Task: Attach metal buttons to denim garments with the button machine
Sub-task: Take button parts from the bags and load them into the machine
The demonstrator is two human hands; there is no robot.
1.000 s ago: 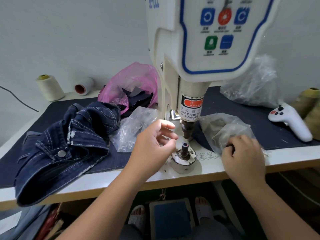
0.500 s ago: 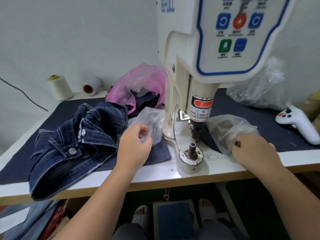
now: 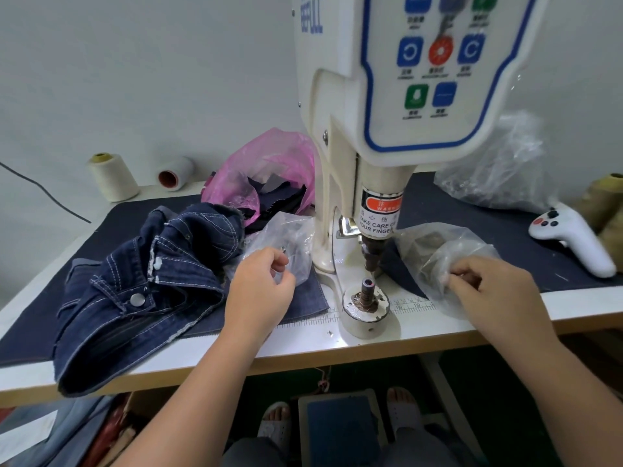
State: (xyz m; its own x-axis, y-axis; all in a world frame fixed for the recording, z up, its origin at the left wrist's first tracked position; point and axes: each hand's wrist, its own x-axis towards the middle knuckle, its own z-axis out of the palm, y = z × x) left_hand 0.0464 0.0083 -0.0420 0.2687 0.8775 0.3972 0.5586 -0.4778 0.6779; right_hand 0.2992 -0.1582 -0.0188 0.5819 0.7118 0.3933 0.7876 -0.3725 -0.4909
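The white button machine [image 3: 371,129] stands mid-table, its upper punch [image 3: 371,256] raised above the bare lower die [image 3: 366,288]. A dark denim garment [image 3: 145,281] with one metal button [image 3: 137,299] lies crumpled to the left. My left hand [image 3: 259,288] sits at a clear plastic bag [image 3: 290,237] left of the machine, curled fingers pinching its plastic. My right hand [image 3: 499,291] has curled fingers gripping a second clear bag [image 3: 448,247] right of the die. What lies inside the bags is hard to make out.
A pink bag [image 3: 269,170] of dark fabric scraps lies behind the garment. Two thread cones [image 3: 114,178] stand at the back left. A white controller [image 3: 573,237] and crumpled clear plastic [image 3: 499,170] are at the right. A foot pedal [image 3: 340,429] sits under the table [image 3: 303,348].
My left hand has moved left, away from the lower die, to the clear bag beside the garment. My right hand has stayed at the right bag.
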